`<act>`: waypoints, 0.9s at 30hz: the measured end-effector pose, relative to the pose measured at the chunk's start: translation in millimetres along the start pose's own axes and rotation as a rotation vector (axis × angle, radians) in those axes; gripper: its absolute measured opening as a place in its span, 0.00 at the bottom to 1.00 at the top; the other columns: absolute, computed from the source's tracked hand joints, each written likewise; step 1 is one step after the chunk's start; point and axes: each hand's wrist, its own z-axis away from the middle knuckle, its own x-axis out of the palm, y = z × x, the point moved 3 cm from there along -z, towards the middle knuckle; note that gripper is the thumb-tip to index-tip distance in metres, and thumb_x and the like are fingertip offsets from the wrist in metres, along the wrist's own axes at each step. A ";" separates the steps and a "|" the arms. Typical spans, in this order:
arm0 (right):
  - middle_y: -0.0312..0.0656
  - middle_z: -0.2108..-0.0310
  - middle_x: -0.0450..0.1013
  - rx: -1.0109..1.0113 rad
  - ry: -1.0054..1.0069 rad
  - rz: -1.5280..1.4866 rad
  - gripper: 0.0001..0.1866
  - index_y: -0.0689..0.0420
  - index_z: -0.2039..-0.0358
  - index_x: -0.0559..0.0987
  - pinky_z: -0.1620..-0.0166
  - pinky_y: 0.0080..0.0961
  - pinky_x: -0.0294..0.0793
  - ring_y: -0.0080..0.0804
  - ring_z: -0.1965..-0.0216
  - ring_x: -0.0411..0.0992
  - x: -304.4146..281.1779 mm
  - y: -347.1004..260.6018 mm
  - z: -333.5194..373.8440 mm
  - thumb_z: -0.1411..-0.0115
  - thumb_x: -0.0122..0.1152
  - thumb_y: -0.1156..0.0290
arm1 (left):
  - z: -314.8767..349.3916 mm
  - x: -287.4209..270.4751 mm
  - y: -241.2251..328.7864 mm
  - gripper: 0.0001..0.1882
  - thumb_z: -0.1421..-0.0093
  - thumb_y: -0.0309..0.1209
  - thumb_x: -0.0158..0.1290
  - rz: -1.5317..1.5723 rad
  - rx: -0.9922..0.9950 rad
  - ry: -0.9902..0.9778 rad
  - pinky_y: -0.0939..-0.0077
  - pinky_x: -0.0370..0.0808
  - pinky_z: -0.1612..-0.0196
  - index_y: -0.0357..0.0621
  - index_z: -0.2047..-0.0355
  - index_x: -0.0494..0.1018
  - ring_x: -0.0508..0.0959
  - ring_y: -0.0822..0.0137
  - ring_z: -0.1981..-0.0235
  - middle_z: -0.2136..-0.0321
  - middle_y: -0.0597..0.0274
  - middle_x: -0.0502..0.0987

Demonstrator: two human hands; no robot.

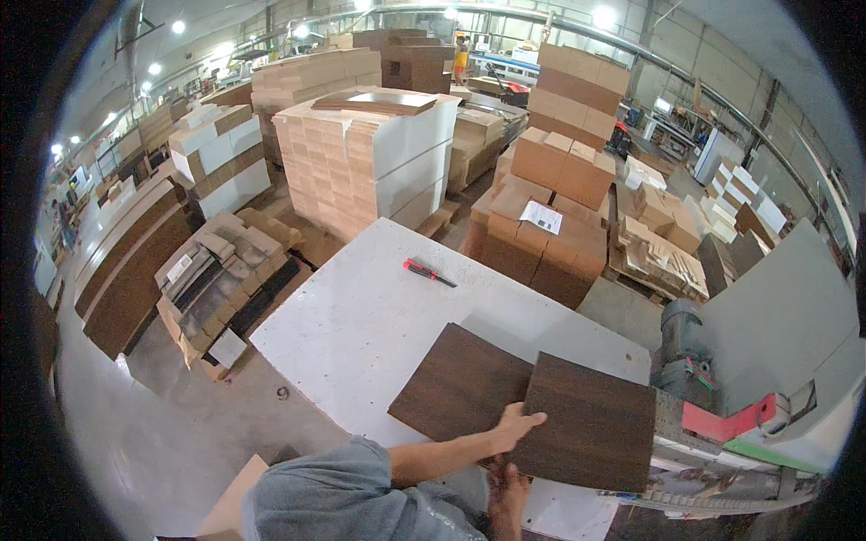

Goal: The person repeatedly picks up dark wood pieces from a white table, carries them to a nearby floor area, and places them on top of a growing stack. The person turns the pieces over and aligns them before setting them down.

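Two dark brown wood-grain panels lie at the near right of a white tabletop (pixel 361 316). The right-hand panel (pixel 591 419) overlaps the edge of the left-hand panel (pixel 465 383) and reaches past the table's right side. My left hand (pixel 519 426) is closed on the right-hand panel's left edge, its thumb on the top face. Just below it, my right hand (pixel 510 491) is closed at the same panel's near left corner, and its fingers are partly hidden. A red and black hand tool, seemingly a utility knife (pixel 428 271), rests farther back on the white top.
At my right stands a machine with a grey motor (pixel 683 338) and a red guard (pixel 731 419). Behind the table rise stacked brown boards (pixel 541 239) with a paper sheet and a tall pallet of pale boards (pixel 334 171). Dark-topped pieces (pixel 216 270) are stacked at left.
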 end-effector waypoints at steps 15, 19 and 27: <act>0.50 0.53 0.72 -0.641 0.316 0.984 0.26 0.67 0.52 0.73 0.51 0.36 0.70 0.41 0.53 0.70 -95.9 -109.6 -107.6 0.40 0.65 0.58 | 61.3 -236.3 133.3 0.30 0.47 0.44 0.65 -0.596 -0.022 0.249 0.61 0.78 0.62 0.30 0.53 0.75 0.81 0.55 0.67 0.64 0.48 0.81; 0.57 0.46 0.71 -0.214 0.186 1.100 0.36 0.68 0.46 0.70 0.43 0.43 0.67 0.53 0.47 0.69 -38.7 -75.4 -131.5 0.46 0.70 0.54 | 45.1 -297.3 149.0 0.38 0.49 0.50 0.64 -1.307 0.302 0.529 0.54 0.76 0.53 0.31 0.48 0.71 0.79 0.45 0.59 0.59 0.40 0.79; 0.56 0.45 0.70 -0.395 0.100 1.203 0.44 0.68 0.41 0.67 0.42 0.43 0.66 0.52 0.45 0.69 -13.5 -43.6 -151.5 0.49 0.71 0.50 | 28.5 -310.2 84.9 0.44 0.50 0.57 0.62 -1.039 0.146 0.364 0.54 0.69 0.43 0.32 0.45 0.68 0.71 0.42 0.46 0.48 0.37 0.71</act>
